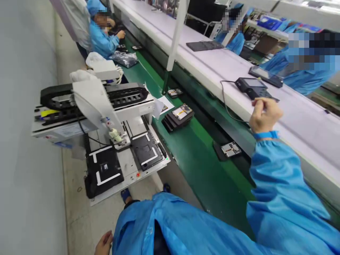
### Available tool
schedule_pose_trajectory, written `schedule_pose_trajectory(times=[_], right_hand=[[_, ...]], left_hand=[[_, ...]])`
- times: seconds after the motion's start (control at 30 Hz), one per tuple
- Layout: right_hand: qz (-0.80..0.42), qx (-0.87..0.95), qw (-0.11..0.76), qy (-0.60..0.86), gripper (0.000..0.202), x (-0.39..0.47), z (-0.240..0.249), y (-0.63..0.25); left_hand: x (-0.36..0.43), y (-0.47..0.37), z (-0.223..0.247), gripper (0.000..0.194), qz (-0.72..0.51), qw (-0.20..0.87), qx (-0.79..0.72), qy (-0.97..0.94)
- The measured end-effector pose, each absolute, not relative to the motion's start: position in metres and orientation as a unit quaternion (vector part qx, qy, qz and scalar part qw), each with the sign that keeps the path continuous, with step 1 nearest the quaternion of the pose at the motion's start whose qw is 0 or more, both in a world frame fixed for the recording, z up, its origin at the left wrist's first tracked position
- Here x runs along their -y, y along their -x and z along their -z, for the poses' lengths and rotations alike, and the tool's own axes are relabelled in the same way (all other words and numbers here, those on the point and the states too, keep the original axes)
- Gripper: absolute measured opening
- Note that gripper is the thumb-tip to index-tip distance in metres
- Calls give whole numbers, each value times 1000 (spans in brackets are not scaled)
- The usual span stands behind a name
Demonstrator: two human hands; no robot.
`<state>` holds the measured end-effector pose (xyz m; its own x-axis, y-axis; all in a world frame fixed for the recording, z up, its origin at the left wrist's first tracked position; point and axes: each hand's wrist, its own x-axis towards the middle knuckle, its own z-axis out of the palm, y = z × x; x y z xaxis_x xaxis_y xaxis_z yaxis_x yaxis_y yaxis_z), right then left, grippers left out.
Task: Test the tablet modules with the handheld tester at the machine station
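Right hand (264, 115): raised over the white shelf (212, 67), fingers pinched shut — anything held is too small to see.
Dark terminal (252, 87): boxy, glossy, just beyond that hand.
Left hand (104, 243): cut off — grip unclear.

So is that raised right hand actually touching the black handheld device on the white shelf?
Cannot tell. In the head view the right hand overlaps the black handheld device's near edge, fingers pinched, but neither contact nor gap shows plainly.
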<state>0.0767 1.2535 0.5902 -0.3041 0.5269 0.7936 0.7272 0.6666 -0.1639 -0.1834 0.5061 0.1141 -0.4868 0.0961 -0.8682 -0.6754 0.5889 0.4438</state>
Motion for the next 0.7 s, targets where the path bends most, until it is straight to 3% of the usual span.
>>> schedule_pose_trajectory(times=[0.13,0.3,0.4,0.53,0.7], right_hand=[[-35,811,360,460,32,-1128,-513,-19],[-247,822,81,507,41,-1005,-381,49],[-346,801,-54,486,34,-939,-319,88],[-401,785,-142,450,25,-871,-265,128],[-423,772,-199,431,23,-845,-239,157]], left_hand=[[-457,252,-120,71,-414,489,-737,215],[-422,335,-128,64,-411,465,-748,234],[-408,354,-124,59,-415,440,-754,256],[-400,344,-122,53,-408,444,-750,271],[-404,326,-139,45,-335,477,-780,226]])
